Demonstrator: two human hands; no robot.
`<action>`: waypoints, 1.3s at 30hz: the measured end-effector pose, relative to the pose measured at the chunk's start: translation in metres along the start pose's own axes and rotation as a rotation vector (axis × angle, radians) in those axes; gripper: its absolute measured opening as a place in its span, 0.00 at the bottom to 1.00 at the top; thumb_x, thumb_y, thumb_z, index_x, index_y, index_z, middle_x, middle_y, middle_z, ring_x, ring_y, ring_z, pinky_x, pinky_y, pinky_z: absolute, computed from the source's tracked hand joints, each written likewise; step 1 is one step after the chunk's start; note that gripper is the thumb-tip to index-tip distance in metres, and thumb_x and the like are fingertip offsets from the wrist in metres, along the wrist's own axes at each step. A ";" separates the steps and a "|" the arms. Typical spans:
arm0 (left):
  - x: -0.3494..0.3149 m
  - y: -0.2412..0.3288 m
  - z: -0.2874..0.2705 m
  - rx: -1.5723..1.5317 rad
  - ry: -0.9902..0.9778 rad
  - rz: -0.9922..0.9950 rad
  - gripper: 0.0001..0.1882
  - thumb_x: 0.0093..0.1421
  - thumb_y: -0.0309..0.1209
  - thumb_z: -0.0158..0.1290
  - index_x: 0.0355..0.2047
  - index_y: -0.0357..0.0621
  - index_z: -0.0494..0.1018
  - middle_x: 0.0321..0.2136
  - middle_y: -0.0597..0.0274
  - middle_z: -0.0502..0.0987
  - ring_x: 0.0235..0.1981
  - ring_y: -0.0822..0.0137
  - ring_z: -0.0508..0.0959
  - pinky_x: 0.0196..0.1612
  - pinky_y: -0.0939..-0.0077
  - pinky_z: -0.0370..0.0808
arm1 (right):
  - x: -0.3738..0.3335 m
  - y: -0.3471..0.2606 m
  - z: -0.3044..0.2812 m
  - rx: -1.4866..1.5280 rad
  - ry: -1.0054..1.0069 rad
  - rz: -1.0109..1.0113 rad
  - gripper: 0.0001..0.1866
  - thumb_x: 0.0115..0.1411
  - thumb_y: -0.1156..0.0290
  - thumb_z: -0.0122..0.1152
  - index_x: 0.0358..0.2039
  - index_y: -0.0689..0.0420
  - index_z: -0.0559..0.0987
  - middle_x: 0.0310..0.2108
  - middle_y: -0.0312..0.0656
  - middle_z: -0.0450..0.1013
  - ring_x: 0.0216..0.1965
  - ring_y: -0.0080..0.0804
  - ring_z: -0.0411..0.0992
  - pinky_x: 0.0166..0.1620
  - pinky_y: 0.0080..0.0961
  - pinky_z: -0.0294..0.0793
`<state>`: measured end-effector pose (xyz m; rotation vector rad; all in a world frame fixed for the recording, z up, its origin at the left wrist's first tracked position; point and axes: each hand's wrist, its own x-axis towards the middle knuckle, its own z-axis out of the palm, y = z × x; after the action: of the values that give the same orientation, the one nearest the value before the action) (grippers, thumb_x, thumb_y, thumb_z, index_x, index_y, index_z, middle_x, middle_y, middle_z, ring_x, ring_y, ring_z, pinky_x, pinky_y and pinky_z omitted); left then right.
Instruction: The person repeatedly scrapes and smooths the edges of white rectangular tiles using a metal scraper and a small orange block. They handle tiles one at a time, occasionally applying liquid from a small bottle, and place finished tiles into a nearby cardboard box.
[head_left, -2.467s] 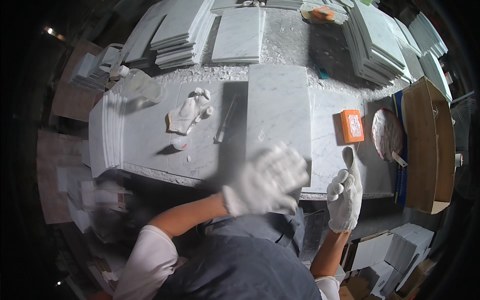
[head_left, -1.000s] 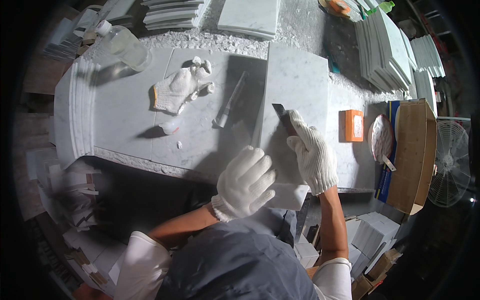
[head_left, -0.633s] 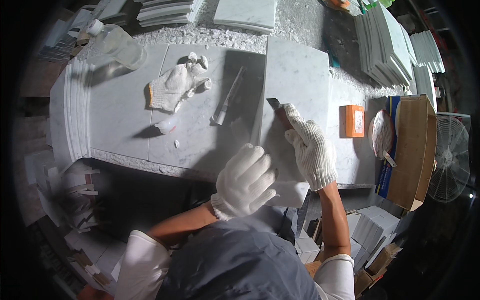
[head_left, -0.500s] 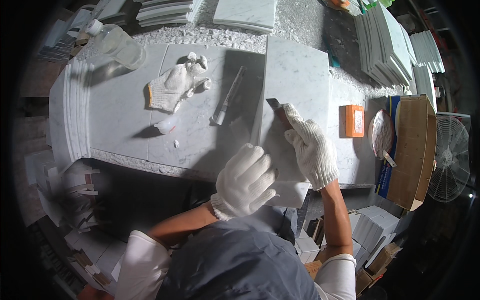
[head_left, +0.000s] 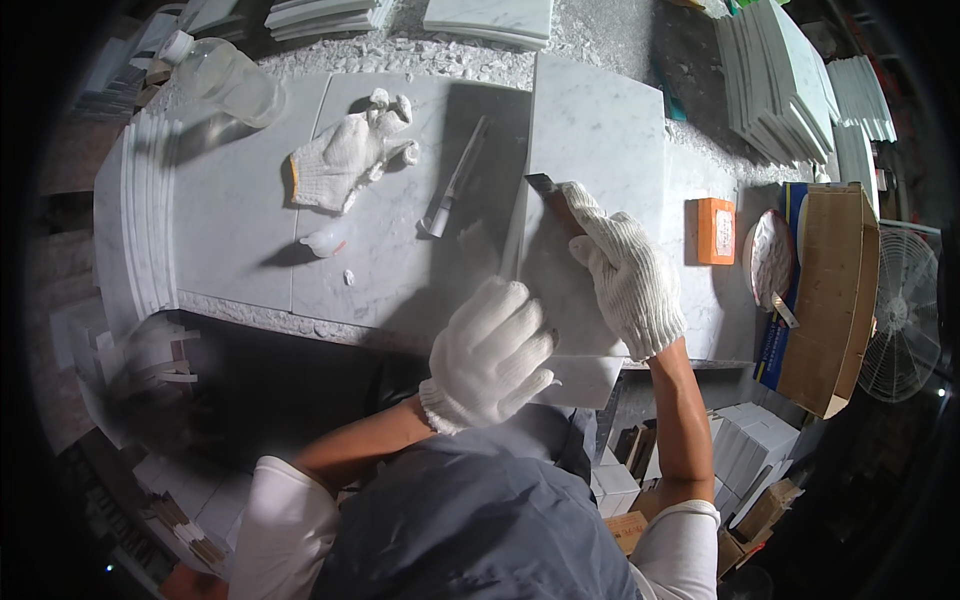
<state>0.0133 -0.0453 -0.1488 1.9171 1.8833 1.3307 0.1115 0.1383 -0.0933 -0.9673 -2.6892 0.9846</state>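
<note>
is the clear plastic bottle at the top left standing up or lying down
Lying down. The clear bottle rests on its side on the marble slab, its white cap pointing toward the far left corner.

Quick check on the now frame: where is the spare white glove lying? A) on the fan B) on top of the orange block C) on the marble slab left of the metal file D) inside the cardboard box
C: the spare white glove lies flat on the marble slab, to the left of the metal file, untouched by either hand.
</note>
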 end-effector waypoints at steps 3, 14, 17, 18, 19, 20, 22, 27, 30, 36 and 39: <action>-0.001 0.003 0.000 0.042 0.031 -0.001 0.20 0.49 0.40 0.60 0.35 0.34 0.79 0.41 0.45 0.76 0.47 0.43 0.76 0.51 0.47 0.76 | -0.001 -0.006 -0.004 -0.047 -0.077 0.028 0.26 0.66 0.79 0.56 0.64 0.49 0.77 0.32 0.49 0.75 0.34 0.40 0.76 0.41 0.33 0.76; -0.004 0.004 0.001 0.079 0.026 -0.033 0.19 0.49 0.38 0.61 0.38 0.38 0.81 0.43 0.48 0.77 0.51 0.45 0.77 0.56 0.46 0.76 | 0.002 0.009 -0.006 0.136 -0.164 -0.045 0.23 0.67 0.81 0.55 0.62 0.53 0.79 0.35 0.47 0.77 0.34 0.37 0.77 0.39 0.32 0.77; -0.002 0.004 -0.002 0.027 -0.052 -0.065 0.18 0.49 0.37 0.61 0.38 0.38 0.81 0.43 0.48 0.78 0.50 0.45 0.76 0.57 0.47 0.75 | 0.011 0.014 -0.006 0.420 -0.092 0.076 0.23 0.69 0.82 0.52 0.62 0.54 0.79 0.38 0.48 0.78 0.37 0.35 0.78 0.40 0.32 0.79; -0.001 0.004 -0.003 0.009 -0.084 -0.079 0.18 0.49 0.37 0.61 0.38 0.38 0.81 0.43 0.48 0.78 0.50 0.45 0.76 0.56 0.47 0.75 | 0.012 0.012 -0.006 0.438 -0.129 0.015 0.24 0.68 0.83 0.52 0.62 0.54 0.79 0.38 0.48 0.78 0.37 0.35 0.78 0.40 0.32 0.79; 0.000 0.005 -0.003 0.014 -0.079 -0.080 0.18 0.49 0.37 0.61 0.38 0.38 0.81 0.43 0.48 0.78 0.50 0.45 0.76 0.56 0.47 0.75 | 0.011 0.008 -0.007 0.426 -0.160 0.035 0.24 0.67 0.84 0.53 0.62 0.54 0.78 0.38 0.48 0.78 0.36 0.35 0.78 0.40 0.32 0.79; 0.000 0.006 -0.004 0.019 -0.074 -0.081 0.18 0.49 0.37 0.61 0.38 0.37 0.81 0.43 0.47 0.78 0.50 0.45 0.76 0.56 0.47 0.74 | 0.008 0.003 -0.010 0.234 -0.188 0.008 0.24 0.67 0.83 0.54 0.62 0.53 0.79 0.37 0.48 0.77 0.35 0.36 0.78 0.39 0.32 0.78; 0.001 0.007 -0.002 0.069 -0.001 -0.048 0.18 0.50 0.38 0.60 0.37 0.37 0.81 0.42 0.47 0.77 0.50 0.45 0.76 0.57 0.47 0.74 | 0.001 -0.009 -0.019 -0.174 -0.196 -0.209 0.24 0.65 0.82 0.56 0.61 0.52 0.80 0.35 0.48 0.77 0.33 0.38 0.77 0.37 0.31 0.77; 0.000 0.005 -0.002 0.035 0.006 -0.024 0.17 0.52 0.38 0.59 0.37 0.37 0.80 0.42 0.47 0.77 0.50 0.44 0.75 0.58 0.47 0.73 | 0.007 -0.019 -0.026 -0.118 -0.181 -0.081 0.23 0.64 0.77 0.61 0.60 0.48 0.80 0.34 0.45 0.77 0.30 0.39 0.76 0.36 0.34 0.76; -0.001 0.006 -0.003 0.043 -0.024 -0.041 0.17 0.52 0.37 0.58 0.38 0.37 0.80 0.43 0.47 0.77 0.50 0.44 0.75 0.58 0.48 0.73 | 0.006 -0.013 -0.024 -0.080 -0.204 -0.081 0.21 0.65 0.76 0.60 0.58 0.50 0.81 0.33 0.46 0.77 0.32 0.41 0.77 0.38 0.36 0.75; 0.004 0.011 -0.007 0.114 -0.050 -0.002 0.18 0.55 0.37 0.57 0.40 0.36 0.80 0.44 0.47 0.77 0.53 0.47 0.74 0.58 0.49 0.72 | 0.014 0.007 -0.020 0.413 -0.192 0.110 0.14 0.66 0.63 0.60 0.47 0.57 0.79 0.26 0.41 0.77 0.26 0.30 0.75 0.31 0.28 0.77; -0.002 0.017 -0.009 0.217 -0.113 -0.046 0.19 0.60 0.39 0.54 0.44 0.37 0.79 0.46 0.49 0.77 0.54 0.49 0.73 0.59 0.49 0.71 | -0.015 0.015 -0.015 -0.335 -0.128 -0.537 0.17 0.66 0.73 0.57 0.54 0.51 0.80 0.31 0.45 0.78 0.31 0.32 0.77 0.36 0.30 0.78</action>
<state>0.0203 -0.0550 -0.1331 1.9857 2.0746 1.0181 0.1360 0.1463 -0.0892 -0.1791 -3.0257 0.5128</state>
